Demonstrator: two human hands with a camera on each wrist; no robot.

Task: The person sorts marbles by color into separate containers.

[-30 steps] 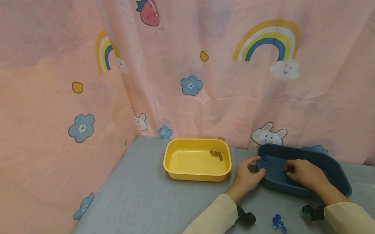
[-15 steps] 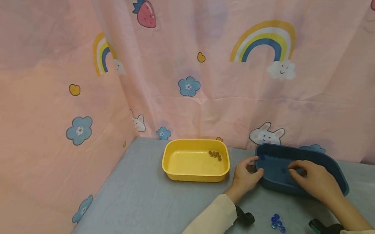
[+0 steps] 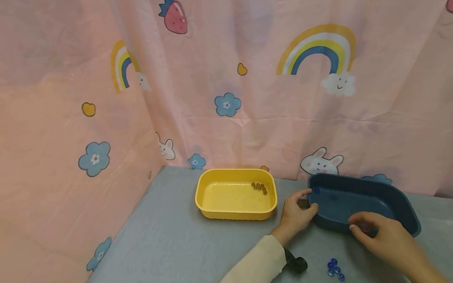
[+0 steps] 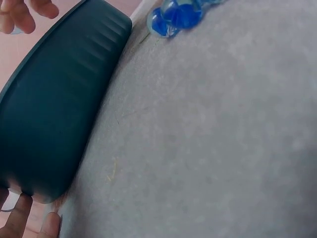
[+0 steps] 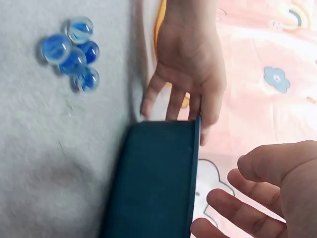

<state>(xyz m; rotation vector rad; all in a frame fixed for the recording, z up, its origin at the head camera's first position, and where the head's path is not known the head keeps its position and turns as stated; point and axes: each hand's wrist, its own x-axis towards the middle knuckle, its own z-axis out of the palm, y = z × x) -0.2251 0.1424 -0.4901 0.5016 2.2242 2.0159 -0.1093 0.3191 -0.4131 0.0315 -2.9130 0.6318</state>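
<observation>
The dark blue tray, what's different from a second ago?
The right hand drew back to the near side of the tray, seemingly letting go of a blue marble, which moved left. The left hand stayed at the tray's left end; the outside marbles stayed put.

Dark blue bin: smooth plastic, mostly matt, ribbed outer wall. Yellow bin: smooth plastic, slight sheen from where I stand. Blue marbles: clear glass look, glossy. Brown beads: too small to call material. Table cover: grey matt cloth, fuzzy. Backdrop: creased printed fabric. Sleeve: matt cloth.
</observation>
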